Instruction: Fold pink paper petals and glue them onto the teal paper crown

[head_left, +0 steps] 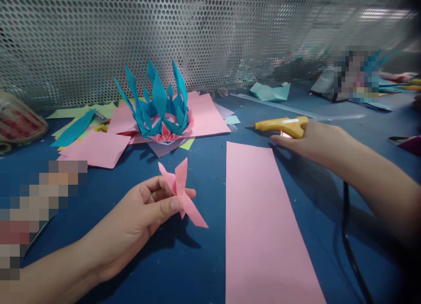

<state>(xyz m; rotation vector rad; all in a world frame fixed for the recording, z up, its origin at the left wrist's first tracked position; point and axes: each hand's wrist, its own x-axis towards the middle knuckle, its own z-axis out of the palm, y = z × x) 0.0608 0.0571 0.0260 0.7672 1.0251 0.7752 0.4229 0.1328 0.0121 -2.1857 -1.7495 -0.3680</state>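
Note:
My left hand (141,216) pinches a pink folded paper piece (180,190) between thumb and fingers, a little above the blue table. Its pointed flaps spread out in several directions. On the right, my right hand (309,141) is closed around the handle of a yellow glue gun (283,126), whose dark nozzle points left. Part of that handle is hidden by the hand. Between the hands lies a long pink paper strip (259,216). Behind my left hand stands a blue folded-paper crown (161,104) with a pink folded piece (165,133) at its front.
Pink sheets (207,115) lie under and around the crown. A blue paper leaf shape (75,129) rests on other papers at left, near a clear jar (21,117). A perforated metal panel (210,36) closes off the back. A black cable (350,242) runs at right.

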